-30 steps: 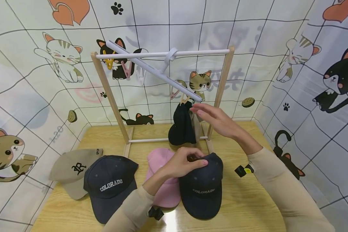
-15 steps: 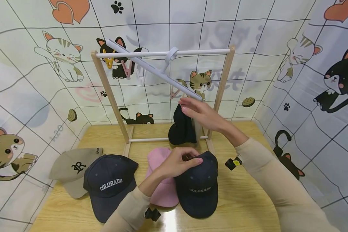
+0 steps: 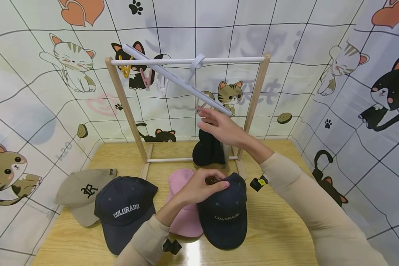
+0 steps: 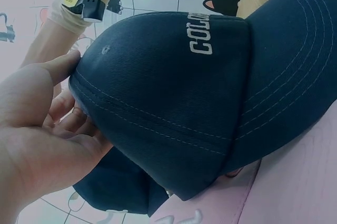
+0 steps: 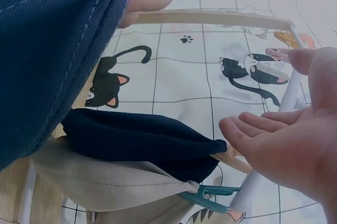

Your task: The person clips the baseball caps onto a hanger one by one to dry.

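1. Navy cap is hanging in front of the rack, brim pointing toward the wearer; in the head view it is overlapping the pink cap. Whether the two are touching, cannot tell.
2. Left hand is pinching the cap at the crown's end away from the brim: thumb lying on the outside, other fingers curling in behind the cloth.
3. Right hand is hovering apart from that cap, near the low end of the white hanger bar. Its fingers are reaching out fairly straight and appear to be holding nothing; contact with the wooden clip, cannot tell.
4. Handling, as judged: light, easily carried by one hand. Crown is looking like soft woven cloth, probably giving under a pinch; stitched seams are adding some body. Brim is looking stiffer and is likely carrying the weight forward, so the cap may be tipping or swinging. Neither slippery nor fragile, by the look of it.
5. Where to hold: the crown cloth opposite the brim is seeming the best grip, bunching flat between thumb and fingers while the brim is hanging free. For comparison, a dark cap and a tan cap are hanging by gathered cloth, the tan one at a teal clip.
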The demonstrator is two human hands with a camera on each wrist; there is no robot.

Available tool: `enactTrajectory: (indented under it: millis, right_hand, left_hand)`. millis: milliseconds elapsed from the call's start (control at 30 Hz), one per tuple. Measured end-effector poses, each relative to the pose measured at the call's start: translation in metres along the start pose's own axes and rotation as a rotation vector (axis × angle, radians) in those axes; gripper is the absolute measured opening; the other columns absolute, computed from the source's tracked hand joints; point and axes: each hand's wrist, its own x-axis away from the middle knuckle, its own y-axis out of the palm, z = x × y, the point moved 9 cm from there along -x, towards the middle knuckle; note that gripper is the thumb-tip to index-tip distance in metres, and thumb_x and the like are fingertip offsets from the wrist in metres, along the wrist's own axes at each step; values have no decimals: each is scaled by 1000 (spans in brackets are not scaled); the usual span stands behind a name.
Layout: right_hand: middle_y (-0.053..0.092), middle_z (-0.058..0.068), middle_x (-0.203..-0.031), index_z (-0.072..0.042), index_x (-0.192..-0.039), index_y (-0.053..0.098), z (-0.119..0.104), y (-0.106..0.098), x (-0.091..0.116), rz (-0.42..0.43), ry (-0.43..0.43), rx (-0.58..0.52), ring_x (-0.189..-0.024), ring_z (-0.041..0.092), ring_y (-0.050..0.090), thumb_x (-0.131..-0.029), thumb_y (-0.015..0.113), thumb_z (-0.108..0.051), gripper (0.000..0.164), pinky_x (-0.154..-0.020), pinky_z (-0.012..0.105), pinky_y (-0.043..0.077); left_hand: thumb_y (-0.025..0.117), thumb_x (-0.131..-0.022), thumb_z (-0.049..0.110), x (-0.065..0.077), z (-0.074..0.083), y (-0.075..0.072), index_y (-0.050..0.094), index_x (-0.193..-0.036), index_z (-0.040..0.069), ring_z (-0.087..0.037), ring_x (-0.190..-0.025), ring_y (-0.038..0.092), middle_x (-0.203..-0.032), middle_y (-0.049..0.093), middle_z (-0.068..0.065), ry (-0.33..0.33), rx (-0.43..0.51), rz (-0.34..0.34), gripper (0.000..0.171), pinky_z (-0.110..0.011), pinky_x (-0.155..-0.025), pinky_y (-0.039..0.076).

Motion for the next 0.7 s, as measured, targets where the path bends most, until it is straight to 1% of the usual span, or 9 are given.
enactTrajectory:
  millis: [233,333,433,567,667,700]
  right_hand:
    - [43,18,-180,-10,-178,33,4,2,-10,27,51,17,-168,35,45,-117,62,-30,70,-134,56,43]
    - [44,20,-179,-9,-177,34,8,2,-14,45,80,39,-166,36,47,-117,62,-31,71,-133,56,43]
    - [46,21,-178,-5,-177,33,12,1,-18,67,119,56,-166,35,48,-116,63,-31,72,-133,54,44]
    - [46,18,-178,-2,-177,29,19,-1,-22,100,183,53,-166,32,48,-116,63,-34,76,-134,51,43]
    - [47,18,-178,-3,-178,26,22,-4,-26,126,205,31,-166,31,48,-115,63,-35,79,-135,51,43]
    - [47,18,-178,-2,-177,28,22,-5,-28,134,206,22,-166,31,48,-115,63,-34,78,-135,51,42]
  left_hand:
    - [77,-109,26,1,0,-3,84,-115,13,-8,-84,66,-100,79,-6,-6,-3,2,16,-23,-79,55]
    - [77,-109,26,2,-1,-3,84,-116,13,-8,-85,67,-101,79,-5,-12,-6,2,16,-23,-80,56]
    - [77,-109,26,3,-2,-4,84,-117,12,-8,-86,68,-102,80,-6,-14,-7,3,16,-24,-81,56]
    - [78,-109,24,3,-2,-4,84,-117,11,-7,-86,68,-102,80,-7,-8,-5,7,17,-24,-81,57]
    - [78,-109,24,3,-1,-5,84,-118,11,-7,-86,67,-102,80,-8,-5,-5,9,17,-23,-81,57]
    - [78,-109,24,3,-1,-5,84,-118,11,-7,-85,67,-102,80,-8,-5,-5,9,17,-23,-81,56]
